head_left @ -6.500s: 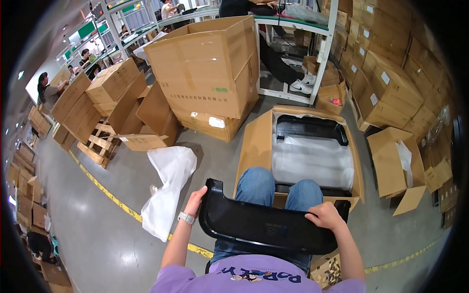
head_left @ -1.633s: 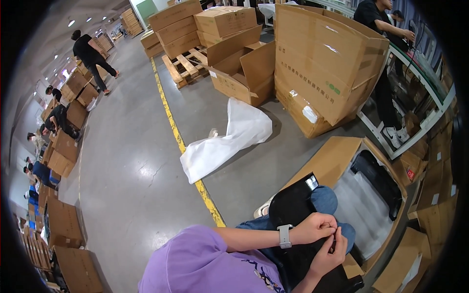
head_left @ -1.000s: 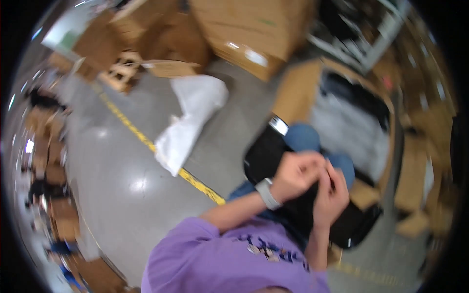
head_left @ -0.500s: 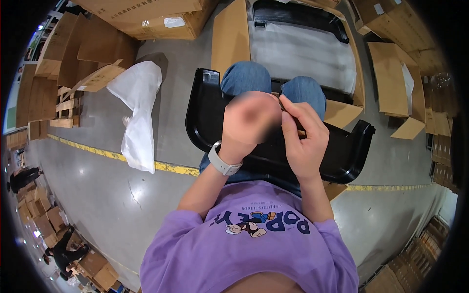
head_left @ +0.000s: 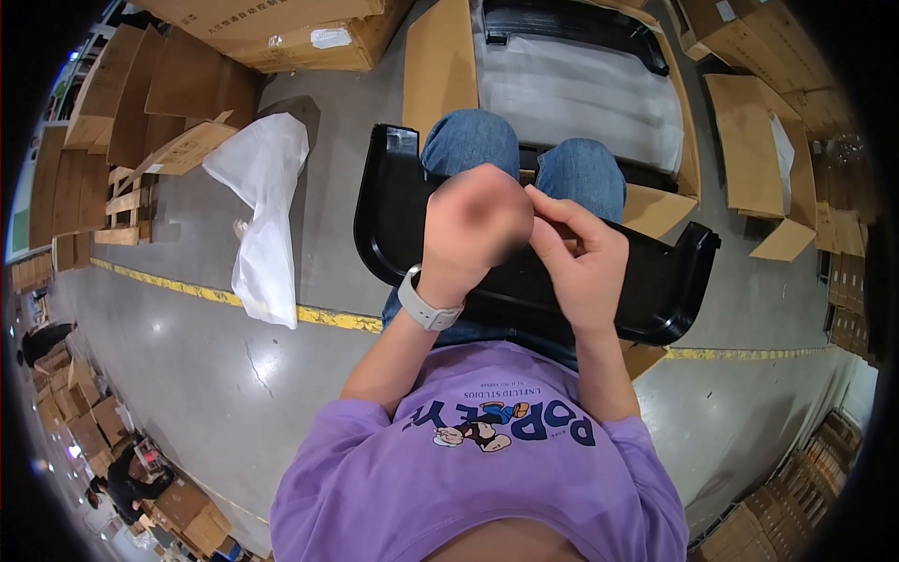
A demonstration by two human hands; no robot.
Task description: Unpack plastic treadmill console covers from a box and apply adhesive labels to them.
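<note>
A long black plastic tray-like panel (head_left: 393, 225) with raised, curved ends lies across my lap, below my hands. Over its middle, my left hand (head_left: 468, 234) is curled closed, a pale watch on its wrist. Part of that hand is smeared, so whatever it holds is hidden. My right hand (head_left: 588, 267) meets it from the right, thumb and forefinger pinched together against the left hand's edge. Anything between those fingertips is too small to make out. My jeans-clad knees (head_left: 473, 140) show just beyond the panel.
Ahead stands an open carton (head_left: 440, 70) holding white foam sheeting (head_left: 581, 98) and another black panel (head_left: 576, 26). A white plastic bag (head_left: 267, 225) lies on the floor to the left. Open cardboard boxes (head_left: 758, 155) stand at right. A yellow line (head_left: 187, 286) crosses the floor; people work far left.
Both hands have shifted slightly up and left, still together. The right fingertips sit a little closer against the left hand. The panel stays across my lap.
</note>
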